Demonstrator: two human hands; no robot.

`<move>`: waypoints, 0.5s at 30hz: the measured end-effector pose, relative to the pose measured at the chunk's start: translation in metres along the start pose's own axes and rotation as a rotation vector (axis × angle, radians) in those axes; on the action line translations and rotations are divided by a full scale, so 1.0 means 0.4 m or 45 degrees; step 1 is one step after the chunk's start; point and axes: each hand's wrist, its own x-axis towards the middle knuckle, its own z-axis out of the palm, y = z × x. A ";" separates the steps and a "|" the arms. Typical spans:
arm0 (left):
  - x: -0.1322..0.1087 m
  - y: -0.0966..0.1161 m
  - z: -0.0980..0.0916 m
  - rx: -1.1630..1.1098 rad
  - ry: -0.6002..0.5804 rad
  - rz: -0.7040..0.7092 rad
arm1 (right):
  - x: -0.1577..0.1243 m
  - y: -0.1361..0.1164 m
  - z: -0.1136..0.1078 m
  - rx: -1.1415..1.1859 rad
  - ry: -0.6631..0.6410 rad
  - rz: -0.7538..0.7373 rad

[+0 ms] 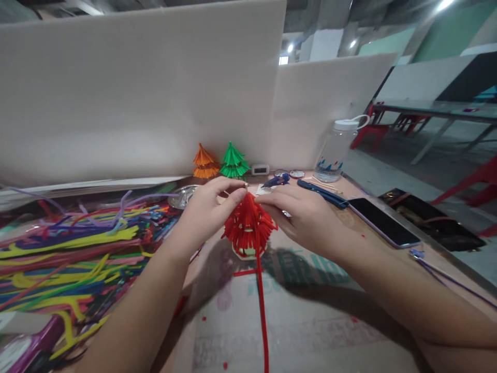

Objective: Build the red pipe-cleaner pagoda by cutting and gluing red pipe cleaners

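Observation:
A small red tree made of pipe cleaners stands upright in front of me on a pale base. My left hand is closed, with thumb and index finger pinching the tip of the tree. Curled fingers of my right hand touch the upper right side of the tree; what lies between them is hidden. From the treetop a long red pipe cleaner hangs over the front and runs down towards me across the table. A short red piece lies beside it, near the base.
An orange tree and a green tree stand at the back wall. Many coloured pipe cleaners cover the left side. To the right are a glue gun, dark blue pliers, a water bottle and a phone.

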 end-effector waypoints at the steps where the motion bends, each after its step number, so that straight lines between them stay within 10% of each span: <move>1: -0.001 -0.005 0.001 -0.022 -0.001 -0.008 | 0.003 0.006 0.009 -0.004 0.006 -0.013; 15: 0.006 -0.021 0.013 -0.073 -0.079 0.006 | -0.011 0.022 0.030 0.025 -0.054 0.050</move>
